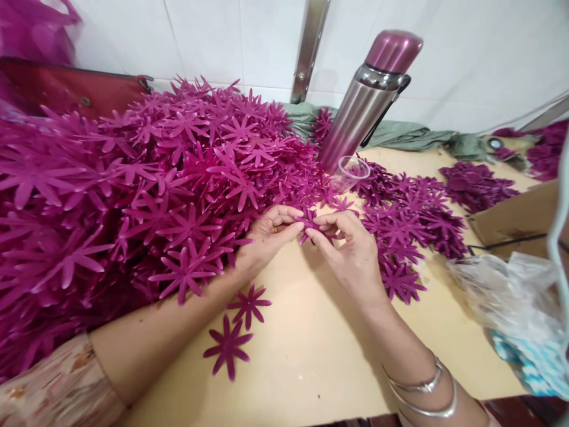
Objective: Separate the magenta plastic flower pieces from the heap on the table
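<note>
Between the fingertips of both hands is a small magenta artificial flower piece (308,222) with narrow petals. My left hand (276,230) pinches its left side, thumb against fingers. On the other side, my right hand (345,237) is closed on the same piece with thumb and index finger. A large heap of magenta flower pieces (186,172) rises to the left, reaching over my left forearm. Two loose flower pieces, one nearer (228,347) and one farther (249,305), lie flat on the table (293,356). A darker, lower pile of flower pieces (400,219) spreads beyond my right hand.
A steel and purple flask (362,101) stands behind my hands, with a clear plastic cup (351,175) at its foot. To the right are a cardboard box (520,219), clear plastic bags (511,290) and a blue-white cloth-like bundle (528,362). Green fabric (400,135) lies along the tiled wall.
</note>
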A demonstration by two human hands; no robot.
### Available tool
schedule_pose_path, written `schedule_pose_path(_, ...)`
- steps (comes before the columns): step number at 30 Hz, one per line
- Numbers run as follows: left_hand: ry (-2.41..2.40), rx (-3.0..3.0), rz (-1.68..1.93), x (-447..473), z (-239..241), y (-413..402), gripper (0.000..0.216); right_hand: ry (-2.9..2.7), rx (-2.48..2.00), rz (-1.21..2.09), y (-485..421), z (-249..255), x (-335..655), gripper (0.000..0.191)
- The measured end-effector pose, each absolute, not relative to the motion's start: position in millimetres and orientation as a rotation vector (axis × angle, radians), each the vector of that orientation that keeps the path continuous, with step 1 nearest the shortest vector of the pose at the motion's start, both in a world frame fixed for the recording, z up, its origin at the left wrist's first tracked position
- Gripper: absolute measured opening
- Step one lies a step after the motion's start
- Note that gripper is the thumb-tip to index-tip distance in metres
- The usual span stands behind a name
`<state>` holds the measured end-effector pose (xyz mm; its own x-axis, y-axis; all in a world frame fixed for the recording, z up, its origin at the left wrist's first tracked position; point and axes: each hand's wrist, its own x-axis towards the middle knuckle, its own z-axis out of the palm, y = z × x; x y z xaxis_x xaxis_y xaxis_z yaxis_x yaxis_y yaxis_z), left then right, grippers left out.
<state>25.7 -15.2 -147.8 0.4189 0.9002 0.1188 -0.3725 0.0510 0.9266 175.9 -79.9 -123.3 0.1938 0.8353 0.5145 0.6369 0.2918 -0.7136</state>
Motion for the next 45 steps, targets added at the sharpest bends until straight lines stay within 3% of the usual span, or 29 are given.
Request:
schedule_pose_path(19, 0.610, 1.155, 1.043, 25.7, -147.2, -15.6, 0.023, -1.600, -1.332, 0.203, -83.7, -118.1, 173.8, 0.019)
schedule_pose_path(27, 0.580, 1.104, 1.021, 26.6, -148.7, -13.2, 0.024, -1.362, -1.380, 0.521, -81.1, -123.6, 176.5, 0.017)
schedule_pose_path(37, 0.601, 1.073, 1.074, 25.9, -148.2, -15.2, 0.018, -1.431, -1.382, 0.462, -78.2, -122.8, 176.4, 0.006)
schedule_pose_path(45, 0.610, 1.036, 0.991, 26.1, -146.4, -16.1, 0.023, -1.374, -1.353, 0.587, -80.1, -124.9, 177.3, 0.015)
